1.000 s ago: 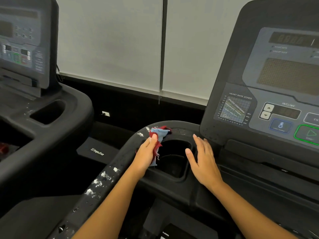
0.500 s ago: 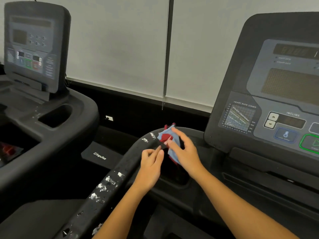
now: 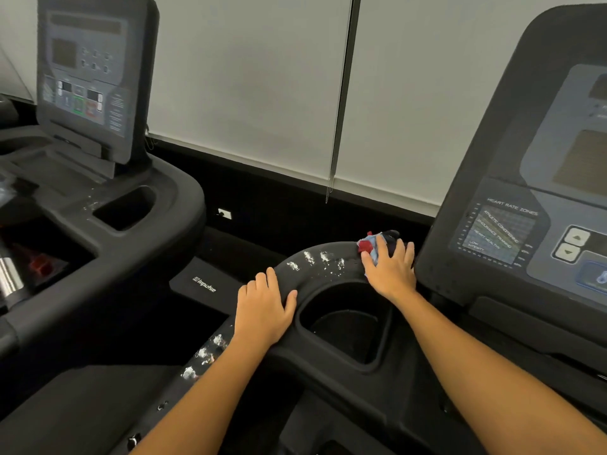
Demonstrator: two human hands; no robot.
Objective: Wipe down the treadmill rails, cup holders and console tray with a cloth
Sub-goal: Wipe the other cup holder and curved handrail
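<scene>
Two bare hands are seen on the curved black rail (image 3: pixel 328 267) of a treadmill, and the cup holder (image 3: pixel 345 326) sunk into that rail is taken as the landmark. Beyond the cup holder's far right edge, the right hand (image 3: pixel 391 270) is pressed flat, fingers spread, on a blue and red cloth (image 3: pixel 369 246); the cloth is pinned against the rail top, just beside the foot of the console (image 3: pixel 525 198). At the cup holder's left edge, the left hand (image 3: pixel 262 307) is laid palm down on the rail, fingers together and curled over the outer side, with nothing held. White smears (image 3: pixel 315 259) are scattered on the rail beyond the cup holder, between the two hands, and more white smears are seen on the rail nearer than the cup holder, beside the left forearm. Well left of the cup holder a second treadmill (image 3: pixel 98 178) is seen.
</scene>
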